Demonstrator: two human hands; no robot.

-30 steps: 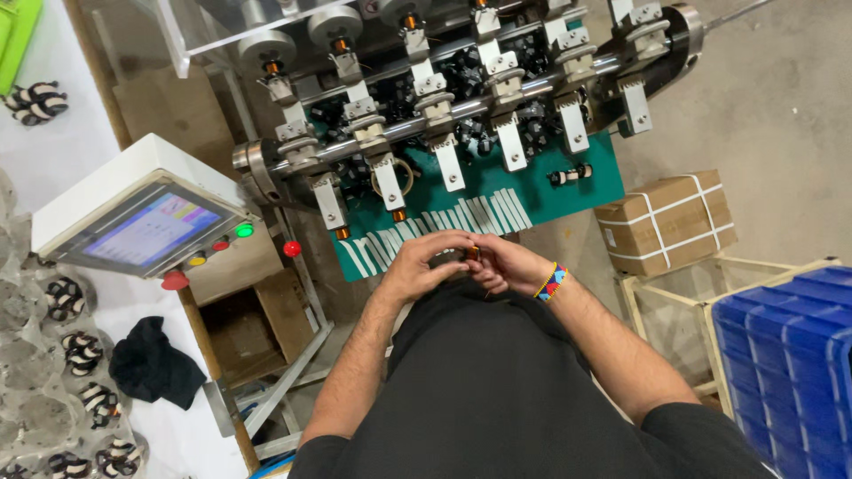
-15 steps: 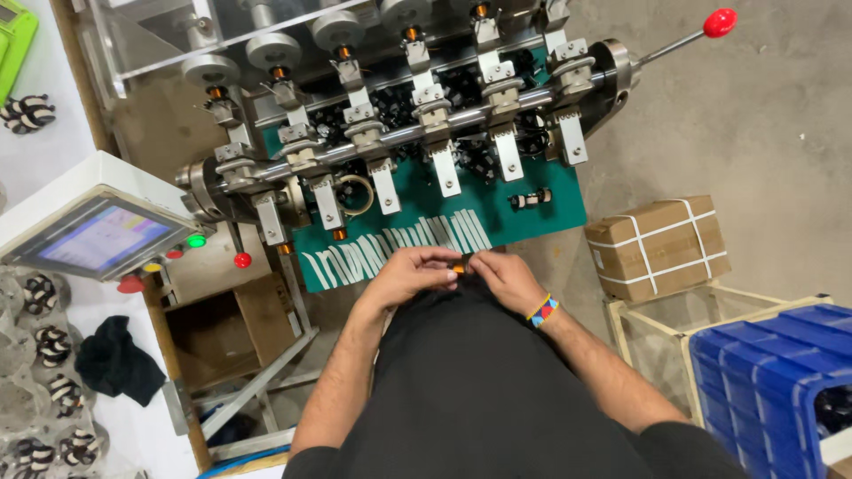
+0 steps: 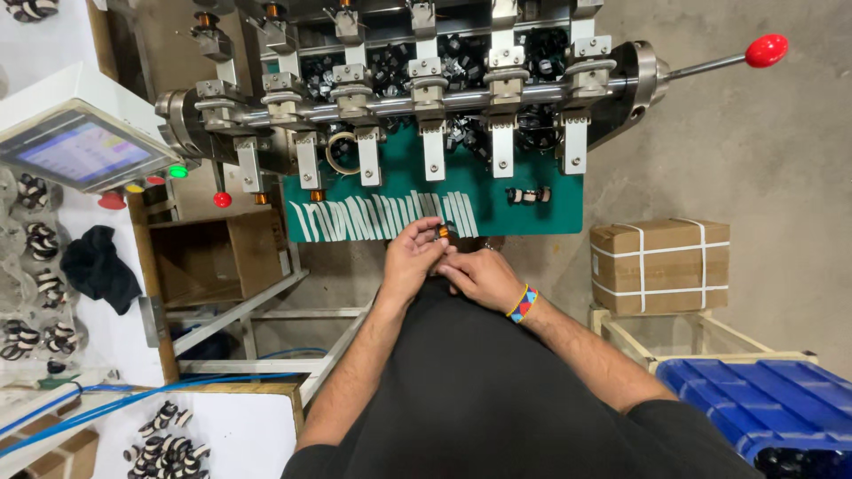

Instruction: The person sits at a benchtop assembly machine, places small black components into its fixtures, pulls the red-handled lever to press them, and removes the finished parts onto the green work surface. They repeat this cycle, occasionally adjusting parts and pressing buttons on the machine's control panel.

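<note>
My left hand (image 3: 411,259) and my right hand (image 3: 477,275) meet in front of my body, just below the green mat (image 3: 532,213). Both pinch a small black coil with an orange band (image 3: 442,231) between the fingertips. A coloured bead bracelet (image 3: 523,302) circles my right wrist. A row of white strips (image 3: 355,218) lies on the mat right above my hands. Another small coil (image 3: 528,195) lies on the mat to the right. Behind the mat stands a metal winding machine (image 3: 426,98) with several spindles and clamps.
A lever with a red knob (image 3: 766,50) sticks out to the right. A touch-screen control box (image 3: 80,142) with coloured buttons is at left, a strapped cardboard box (image 3: 660,264) and blue bins (image 3: 763,408) at right. Trays of wound coils (image 3: 40,266) and a black cloth (image 3: 98,266) lie at far left.
The view has shifted, so the machine sits higher in frame. My hands stay joined on the small coil, raised slightly toward the mat's edge.
</note>
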